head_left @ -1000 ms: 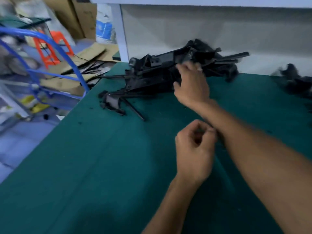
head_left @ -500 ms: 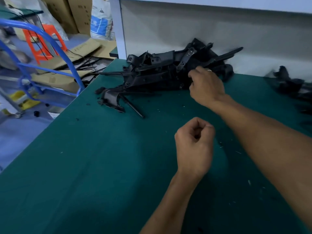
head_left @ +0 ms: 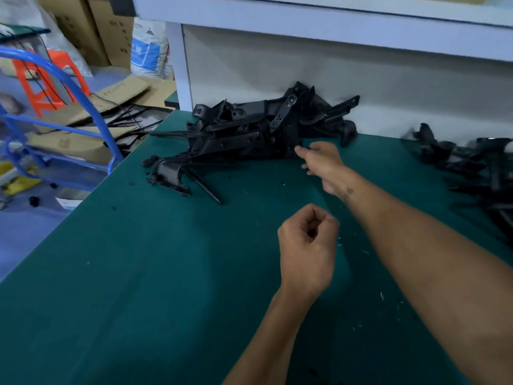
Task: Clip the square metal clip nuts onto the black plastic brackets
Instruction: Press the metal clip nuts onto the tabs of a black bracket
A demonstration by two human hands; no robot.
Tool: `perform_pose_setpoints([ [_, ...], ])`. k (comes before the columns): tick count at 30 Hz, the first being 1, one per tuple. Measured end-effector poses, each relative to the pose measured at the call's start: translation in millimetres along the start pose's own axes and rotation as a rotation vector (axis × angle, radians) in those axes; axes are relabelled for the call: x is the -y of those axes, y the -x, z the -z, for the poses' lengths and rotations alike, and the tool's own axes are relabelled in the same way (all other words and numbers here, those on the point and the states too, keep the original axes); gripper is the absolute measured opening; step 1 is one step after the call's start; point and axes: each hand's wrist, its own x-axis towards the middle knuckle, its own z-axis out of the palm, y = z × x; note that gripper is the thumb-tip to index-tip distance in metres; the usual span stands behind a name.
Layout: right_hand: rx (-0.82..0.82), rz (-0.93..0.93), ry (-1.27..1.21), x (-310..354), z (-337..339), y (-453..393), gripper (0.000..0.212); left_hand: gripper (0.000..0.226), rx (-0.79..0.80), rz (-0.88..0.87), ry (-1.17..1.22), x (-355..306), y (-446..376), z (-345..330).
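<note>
I am looking down at a worktable point(head_left: 138, 273) covered in a flat teal-green mat, matte and lightly flecked with pale shavings and dark crumbs. At its far edge, against a pale grey back panel point(head_left: 277, 65), a pile of black plastic brackets point(head_left: 244, 134) is lying tangled: long, angular moulded pieces with ribbed walls, round bolt holes and thin rods jutting out, dull and hard-looking. One curved bracket point(head_left: 168, 173) is sitting at the near-left foot of the pile, a straight black rod point(head_left: 206, 188) slanting out beside it. A second, blurrier heap of black parts point(head_left: 472, 165) is lying at the right end of the table.

My right hand point(head_left: 323, 162) is reaching across to the near-right edge of the pile, fingers loosely extended, fingertips touching or just beside the plastic; I am not seeing it grip anything. My left hand point(head_left: 306, 245) is hovering over the mat nearer to me, curled into a fist with the thumb pressing against the forefinger. Whether it is pinching a clip nut I cannot tell, as nothing metallic is showing.

Off the table to the left, a blue tubular metal frame point(head_left: 69, 87), an orange plastic stool point(head_left: 41, 84), flattened brown cardboard point(head_left: 111, 98) and a white sack point(head_left: 147, 51) are standing on the floor
</note>
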Motion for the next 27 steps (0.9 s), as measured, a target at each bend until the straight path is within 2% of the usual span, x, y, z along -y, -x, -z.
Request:
perform_pose_setpoints([
  [2,0.028,-0.054,-0.199,2,-9,-3,0.052,0.015,0.051,-0.031,-0.049,1,2,-1],
  [4,0.034,-0.1,-0.309,2,-20,-6,0.012,0.015,0.057,-0.025,-0.054,2,-1,0],
  [10,-0.052,-0.096,-0.234,9,-15,-9,0.018,0.017,0.022,0.087,0.097,0,-5,5],
  [14,-0.073,-0.052,-0.467,28,12,9,0.012,0.023,0.03,0.075,0.111,-1,-5,5],
  [17,-0.039,0.029,-0.547,30,38,37,0.012,0.015,0.033,0.08,0.117,-1,-4,4],
  [19,-0.088,0.196,-0.335,22,56,64,0.011,0.014,0.012,0.063,0.131,-1,-3,3],
  [23,-0.306,0.75,0.464,-14,89,129,0.004,0.039,0.003,0.106,0.233,-6,-1,-3],
  [25,-0.275,0.915,0.722,-31,94,164,0.009,0.058,0.038,0.203,0.345,-8,-1,-5],
  [27,-0.258,1.035,0.931,-45,92,189,0.018,0.065,0.059,0.293,0.462,-9,-1,-7],
])
